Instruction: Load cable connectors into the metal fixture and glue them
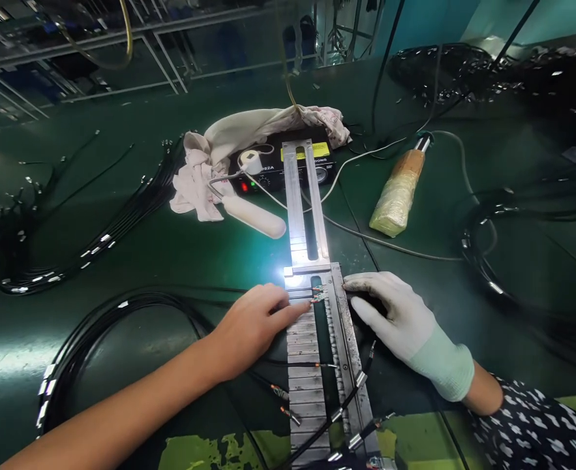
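Observation:
My bare left hand (261, 323) is over a slotted metal fixture (307, 378). Its fingertips are closed around a thin black cable (298, 298) near the cable's stripped, connector-tipped end. A second cable lies just above in the fixture, and another crosses it lower down. My right hand (398, 316), in a white glove with a pale green cuff, rests at the fixture's right rail (342, 320). Its thumb and forefinger are apart, with the forefinger touching the rail's edge. The other right fingers are partly hidden. A bright light glows at the fixture's upper left.
Behind the fixture sits a black control box (272, 176) draped with a cloth (248, 130). A white-handled tool (253, 215) lies to its left, and a wrapped handle (398, 192) to its right. Cable bundles (96, 326) lie on both sides of the green table (194, 241).

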Demonstrator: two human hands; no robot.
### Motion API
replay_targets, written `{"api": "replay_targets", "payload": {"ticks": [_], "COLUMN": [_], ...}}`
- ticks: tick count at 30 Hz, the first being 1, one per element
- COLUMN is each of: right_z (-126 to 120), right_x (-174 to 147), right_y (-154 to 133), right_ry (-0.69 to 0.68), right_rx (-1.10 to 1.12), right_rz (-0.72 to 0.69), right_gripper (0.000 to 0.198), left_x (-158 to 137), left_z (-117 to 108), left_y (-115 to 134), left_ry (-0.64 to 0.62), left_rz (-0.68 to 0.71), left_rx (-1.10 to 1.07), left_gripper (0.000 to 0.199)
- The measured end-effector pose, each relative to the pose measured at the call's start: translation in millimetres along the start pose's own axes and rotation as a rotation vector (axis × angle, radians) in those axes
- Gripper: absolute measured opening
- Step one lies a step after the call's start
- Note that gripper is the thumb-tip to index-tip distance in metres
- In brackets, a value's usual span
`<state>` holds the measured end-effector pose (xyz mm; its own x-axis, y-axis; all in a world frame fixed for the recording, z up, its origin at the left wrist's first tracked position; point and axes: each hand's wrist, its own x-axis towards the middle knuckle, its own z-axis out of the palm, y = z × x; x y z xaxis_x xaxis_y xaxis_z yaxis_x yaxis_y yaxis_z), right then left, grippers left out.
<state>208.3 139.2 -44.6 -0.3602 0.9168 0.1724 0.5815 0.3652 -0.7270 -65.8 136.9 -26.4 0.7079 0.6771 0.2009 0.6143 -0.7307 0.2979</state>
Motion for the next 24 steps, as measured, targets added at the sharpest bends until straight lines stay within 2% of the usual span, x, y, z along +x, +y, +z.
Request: {"api": "replay_targets", "payload": {"ticks": [10,19,24], "right_z": [0,-3,-2], "right_x": [0,1,2], "right_y": [2,1,1], "right_ry": [0.0,0.003,-0.009], "right_rx": [0.019,0.008,0.002], "right_rz": [0.021,0.006,0.019], "right_gripper": [0.019,0.018,0.017], "left_x": [9,18,16], "left_z": [-8,-13,-7], "left_y": [-10,-13,-17], "left_ry": [-0.096,-0.105,-0.075], "left_rz": [0.167,0.199,0.206], "left_rx": [0.033,0.038,-0.023], "left_gripper": [0.034,0.033,0.033]}}
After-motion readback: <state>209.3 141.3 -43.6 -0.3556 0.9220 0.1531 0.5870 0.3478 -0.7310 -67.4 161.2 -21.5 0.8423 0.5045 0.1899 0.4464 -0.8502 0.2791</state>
